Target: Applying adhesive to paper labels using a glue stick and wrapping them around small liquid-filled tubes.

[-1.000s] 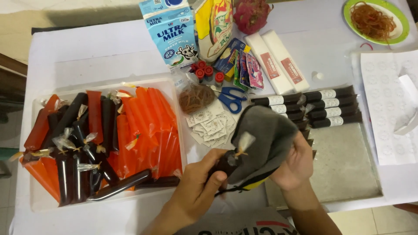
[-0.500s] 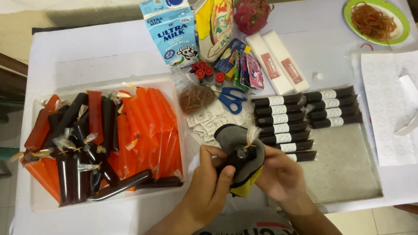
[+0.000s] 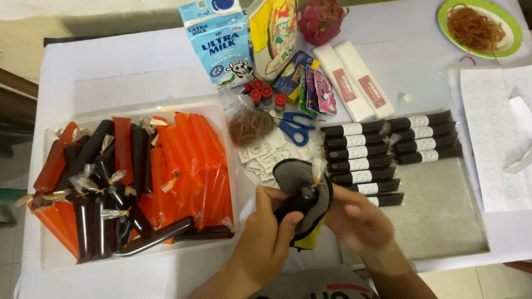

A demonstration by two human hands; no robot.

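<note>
1. Fingers of the left hand [image 3: 265,235] are curled tight round a dark ice-pop tube [image 3: 299,200] swaddled in a grey cloth [image 3: 293,177]; the right hand [image 3: 357,221] pinches the same cloth from the other side, fingers narrow and closed on the fabric.
2. Tube and cloth are held just above the table edge, between the clear plastic tub [image 3: 233,166] and the grey mat [image 3: 443,216]; only the tube's knotted plastic tail [image 3: 317,169] sticks clear of the cloth.
3. Wiping looks to be the step in hand. It would go best with a firm grip on the lower end while the cloth slides along the length, so moisture comes off evenly.
4. Pressure wants to stay gentle near the knot: a hard squeeze could burst the thin plastic.
5. Labelled dark tubes [image 3: 360,161] lie in a neat row on the mat just beyond the hands; a dry surface should let a sticker hold.
6. Orange and dark tubes [image 3: 183,166] fill the tub to the left.
</note>
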